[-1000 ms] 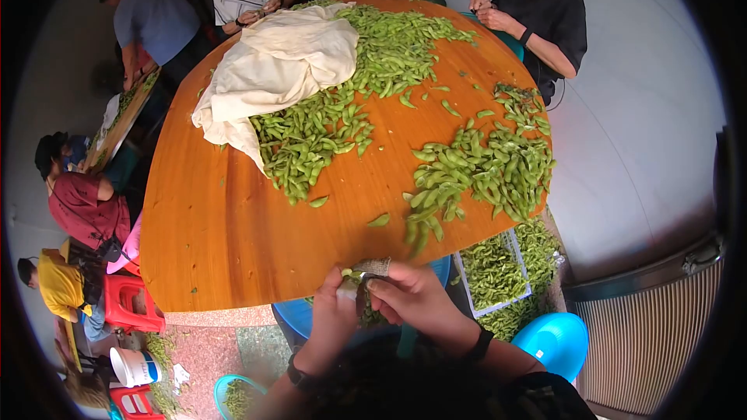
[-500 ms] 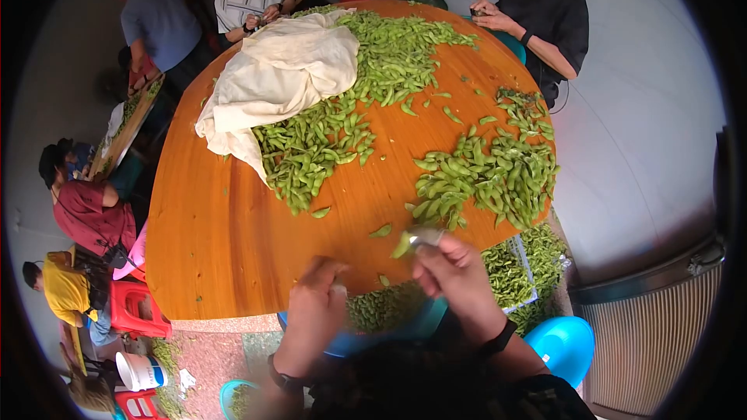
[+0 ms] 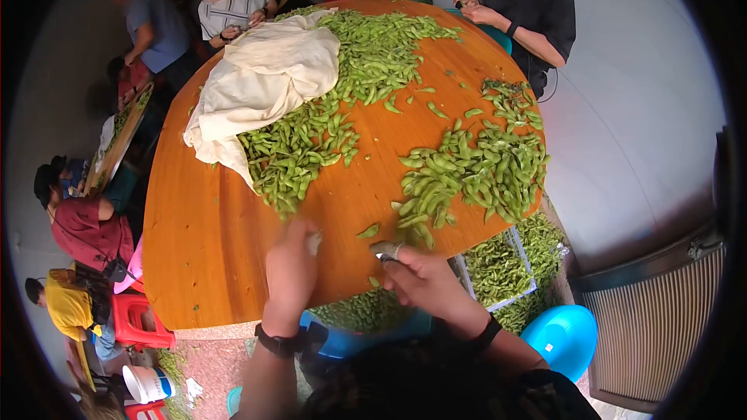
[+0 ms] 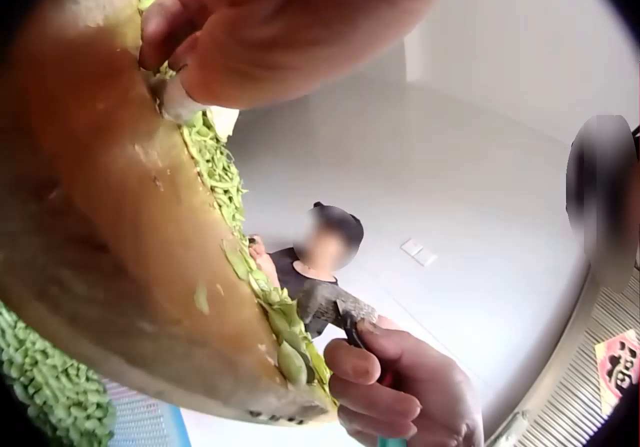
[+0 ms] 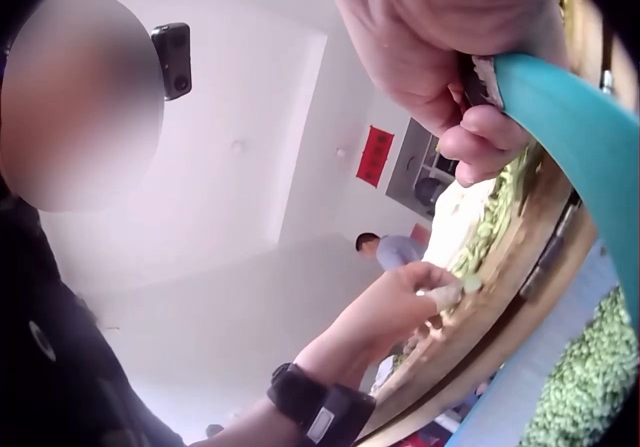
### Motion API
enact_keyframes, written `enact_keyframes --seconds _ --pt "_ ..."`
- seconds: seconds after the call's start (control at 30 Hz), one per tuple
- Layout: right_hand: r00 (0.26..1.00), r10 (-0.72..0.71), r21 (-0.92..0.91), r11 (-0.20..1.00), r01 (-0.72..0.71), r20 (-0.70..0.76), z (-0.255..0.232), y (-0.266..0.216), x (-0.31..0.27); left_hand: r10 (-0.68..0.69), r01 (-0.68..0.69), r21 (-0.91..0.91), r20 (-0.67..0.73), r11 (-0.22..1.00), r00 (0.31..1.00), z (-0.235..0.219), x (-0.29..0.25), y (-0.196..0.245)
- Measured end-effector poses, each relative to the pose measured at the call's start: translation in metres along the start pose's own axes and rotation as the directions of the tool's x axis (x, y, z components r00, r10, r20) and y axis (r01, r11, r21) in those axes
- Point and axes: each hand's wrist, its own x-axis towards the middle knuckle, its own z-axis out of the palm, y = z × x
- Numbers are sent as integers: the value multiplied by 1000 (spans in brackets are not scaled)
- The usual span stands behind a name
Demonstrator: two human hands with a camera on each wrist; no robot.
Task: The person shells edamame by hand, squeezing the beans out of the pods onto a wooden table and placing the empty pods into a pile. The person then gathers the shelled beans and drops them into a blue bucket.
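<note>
In the head view, my left hand, blurred, reaches over the wooden table with its fingertips near the front of the green soybean pods. White tape covers one of its digits, and the fingers are loosely bent in the left wrist view. My right hand is at the table's front edge, gripping a tool with a metal tip and a teal handle. Its exact kind is hidden by the fist. Grey mesh cloth wraps one finger. A loose pod lies just beyond the tip.
A second pod heap spreads at the right. Cream cloth covers part of the larger heap. Below the edge are a blue basin of pods, a white crate and a blue lid-like disc. Other people sit around.
One second ago both hands were together at the table's edge, around a pod. They have parted: the left has moved forward and left, the right to the right. The pod at the right hand is gone.
</note>
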Motion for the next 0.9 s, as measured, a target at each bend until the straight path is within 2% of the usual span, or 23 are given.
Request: enact_keyframes --seconds 0.03,0.07,0.1,0.17,0.2,0.3,0.43,0.63,0.7,0.73,0.8,0.83,0.9 --pt "999 35 4 999 -35 40 5 1 2 3 -3 1 3 1000 1000 -2 -9 5" --pt "995 69 7 998 -70 78 10 2 3 -186 232 -358 160 904 969 -6 -17 17" --pt "995 69 10 997 -70 74 13 0 3 -292 467 -615 369 635 882 -6 -26 26" --pt "981 153 97 982 -165 119 18 -5 2 -170 471 -800 440 371 882 -1 -41 28" --pt "982 153 97 982 -164 115 19 -7 1 -210 469 -819 421 330 883 4 -46 31" --pt "975 159 119 977 -179 156 18 -9 -4 -197 435 -861 393 262 898 4 -52 34" --pt "971 187 148 967 -209 151 22 -8 -10 -150 400 -871 371 286 916 7 -60 30" --pt "976 173 221 955 -199 133 26 -3 -15 -196 439 -866 399 240 896 4 -65 36" --pt "979 156 227 957 -183 132 28 -1 -16 -219 522 -843 490 128 844 2 -67 35" --pt "982 147 237 956 -173 120 30 -1 -17 -219 523 -843 490 126 843 1 -68 34" --pt "984 145 250 954 -167 105 34 -1 -18 -198 573 -819 565 -21 801 0 -69 32" --pt "984 154 251 953 -172 91 35 0 -17 -197 577 -817 570 -25 798 0 -70 32" --pt "984 161 252 952 -175 75 39 4 -16 -173 543 -838 528 49 831 -1 -70 33"
